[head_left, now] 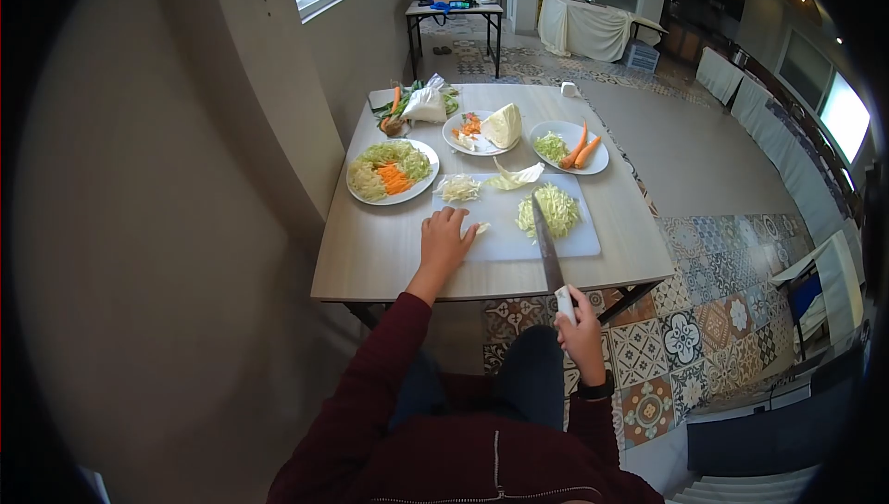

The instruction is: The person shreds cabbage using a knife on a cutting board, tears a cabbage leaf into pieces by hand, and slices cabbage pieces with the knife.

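Observation:
My right hand (581, 333) is wrapped round the white handle of a kitchen knife (548, 259). Its blade points away from me, with the tip over a heap of shredded cabbage (556, 212) on the white cutting board (505, 243). At the board's left edge rests my left hand (446, 240), fingers apart and bent, palm down. A small cabbage scrap (482, 227) lies by its fingertips. Beyond that hand is a smaller pile of pale shreds (458, 188). A loose cabbage leaf (517, 175) lies at the board's far edge.
A plate of shredded vegetables (394, 173) stands at left. Farther back are a plate with a cabbage wedge (502, 126) and a plate holding carrots (582, 152). A plastic bag (428, 103) sits in the far left corner beside greens. A wall flanks the table's left.

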### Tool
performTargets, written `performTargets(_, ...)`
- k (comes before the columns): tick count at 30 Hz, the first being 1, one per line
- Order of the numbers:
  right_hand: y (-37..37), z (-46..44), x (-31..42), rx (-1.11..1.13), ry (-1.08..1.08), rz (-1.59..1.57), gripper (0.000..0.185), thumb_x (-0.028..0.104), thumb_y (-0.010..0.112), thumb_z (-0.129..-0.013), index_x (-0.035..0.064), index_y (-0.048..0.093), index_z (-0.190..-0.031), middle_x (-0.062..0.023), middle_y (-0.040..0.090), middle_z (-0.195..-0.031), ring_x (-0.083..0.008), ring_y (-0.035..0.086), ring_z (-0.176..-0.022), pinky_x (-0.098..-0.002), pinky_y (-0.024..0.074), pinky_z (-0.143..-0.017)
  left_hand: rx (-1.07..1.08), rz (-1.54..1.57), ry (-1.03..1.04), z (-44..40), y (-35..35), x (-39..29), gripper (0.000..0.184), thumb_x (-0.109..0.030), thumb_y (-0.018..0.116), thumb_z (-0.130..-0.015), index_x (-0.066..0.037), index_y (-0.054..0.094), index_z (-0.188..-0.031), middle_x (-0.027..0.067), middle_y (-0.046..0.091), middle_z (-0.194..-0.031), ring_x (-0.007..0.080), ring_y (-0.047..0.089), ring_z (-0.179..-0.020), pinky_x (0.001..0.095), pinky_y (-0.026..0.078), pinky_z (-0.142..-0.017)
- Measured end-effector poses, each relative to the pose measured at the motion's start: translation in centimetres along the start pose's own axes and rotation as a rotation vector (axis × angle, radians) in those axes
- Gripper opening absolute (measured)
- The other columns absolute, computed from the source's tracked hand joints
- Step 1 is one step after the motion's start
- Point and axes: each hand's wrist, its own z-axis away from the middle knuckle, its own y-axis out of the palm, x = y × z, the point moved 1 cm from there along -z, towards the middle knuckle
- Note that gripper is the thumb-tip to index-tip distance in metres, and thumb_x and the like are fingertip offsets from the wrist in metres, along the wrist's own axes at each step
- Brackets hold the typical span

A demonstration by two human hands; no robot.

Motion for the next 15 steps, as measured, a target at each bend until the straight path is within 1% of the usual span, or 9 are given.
performTargets(2, 1.1, 0.3, 0.2, 0.024, -0.038, 0.041, 0.054, 0.007, 0.057, -0.091, 0.0049, 0.046, -0.144, -0.0078, 0.066, -0.079, -0.0116, 0.058, -0.055, -0.028, 0.0495, -0.052, -0.048, 0.016, 0.099, 0.8, 0.3, -0.7, 0.033, -0.029, 0.073, -0.083, -0.011, 0.067, -0.11, 0.0064, 0.063, -0.103, 0.0264, 0.059, -0.099, 0.0423, 0.043, -0.088)
performTargets(4, 1.8, 0.7, 0.5, 0.033, -0.041, 0.047, 0.056, 0.006, 0.057, -0.091, 0.0053, 0.045, -0.145, -0.0097, 0.067, -0.08, -0.0135, 0.06, -0.055, -0.0295, 0.051, -0.054, 0.056, -0.009, 0.036, 1.1, 0.8, -1.4, 0.029, -0.023, 0.071, -0.084, -0.014, 0.068, -0.111, 0.0054, 0.065, -0.106, 0.0269, 0.059, -0.104, 0.0435, 0.044, -0.089)
performTargets(6, 2.0, 0.9, 0.8, 0.03, -0.068, 0.077, 0.056, 0.006, 0.057, -0.091, 0.0055, 0.045, -0.146, -0.0105, 0.067, -0.081, -0.0133, 0.06, -0.054, -0.0297, 0.0508, -0.053, 0.073, 0.011, 0.071, 1.1, 1.5, -1.1, 0.024, -0.018, 0.069, -0.085, -0.015, 0.069, -0.108, 0.0044, 0.065, -0.104, 0.0266, 0.059, -0.104, 0.0424, 0.044, -0.088)
performTargets(7, 1.8, 1.2, 1.6, 0.051, -0.012, 0.115, 0.057, 0.005, 0.058, -0.09, 0.0055, 0.045, -0.145, -0.0184, 0.07, -0.093, -0.0251, 0.069, -0.068, -0.0351, 0.0548, -0.065, 0.081, 0.021, 0.09, 1.1, 1.9, -0.9, 0.022, -0.016, 0.068, -0.085, -0.015, 0.07, -0.107, 0.0039, 0.066, -0.103, 0.0265, 0.06, -0.103, 0.0419, 0.045, -0.088)
performTargets(9, 1.7, 1.0, 0.2, 0.019, -0.091, 0.176, 0.057, 0.003, 0.058, -0.089, 0.0054, 0.045, -0.145, -0.0245, 0.069, -0.104, -0.0343, 0.07, -0.086, -0.0391, 0.0543, -0.076, 0.064, 0.098, 0.157, 1.1, 2.4, -1.0, 0.019, -0.012, 0.066, -0.085, -0.014, 0.072, -0.104, 0.0032, 0.067, -0.101, 0.0263, 0.06, -0.102, 0.0411, 0.045, -0.088)
performTargets(11, 1.3, 1.2, -1.1, -0.001, -0.147, 0.243, 0.059, 0.002, 0.057, -0.089, 0.0058, 0.045, -0.146, -0.0235, 0.068, -0.106, -0.0328, 0.069, -0.087, -0.038, 0.0544, -0.076, 0.034, 0.153, 0.206, 1.5, 2.6, -1.2, 0.016, -0.01, 0.064, -0.086, -0.014, 0.072, -0.1, 0.002, 0.067, -0.1, 0.0251, 0.061, -0.101, 0.0405, 0.046, -0.086)
performTargets(12, 1.2, 1.3, -1.2, -0.005, -0.166, 0.281, 0.06, 0.002, 0.056, -0.089, 0.0062, 0.044, -0.147, -0.0195, 0.069, -0.103, -0.0267, 0.069, -0.079, -0.0348, 0.0547, -0.07, 0.009, 0.17, 0.223, 1.7, 2.7, -1.3, 0.014, -0.011, 0.064, -0.087, -0.014, 0.072, -0.097, 0.0011, 0.067, -0.101, 0.024, 0.061, -0.1, 0.0403, 0.046, -0.085)
performTargets(14, 1.0, 1.4, -1.0, -0.022, -0.233, 0.352, 0.06, 0.001, 0.056, -0.088, 0.0062, 0.044, -0.147, -0.0189, 0.068, -0.106, -0.0259, 0.069, -0.081, -0.0338, 0.0547, -0.071, -0.02, 0.189, 0.234, 1.9, 2.7, -1.5, 0.012, -0.011, 0.063, -0.087, -0.013, 0.072, -0.095, 0.0005, 0.068, -0.102, 0.0229, 0.061, -0.101, 0.04, 0.046, -0.084)
performTargets(15, 0.9, 1.7, -0.3, -0.034, -0.278, 0.385, 0.06, 0.001, 0.056, -0.088, 0.0057, 0.045, -0.147, -0.0222, 0.067, -0.112, -0.0313, 0.069, -0.091, -0.0359, 0.0544, -0.078, -0.022, 0.193, 0.228, 2.0, 2.6, -1.5, 0.013, -0.011, 0.063, -0.087, -0.013, 0.072, -0.096, 0.0006, 0.068, -0.102, 0.0229, 0.061, -0.102, 0.0399, 0.046, -0.085)
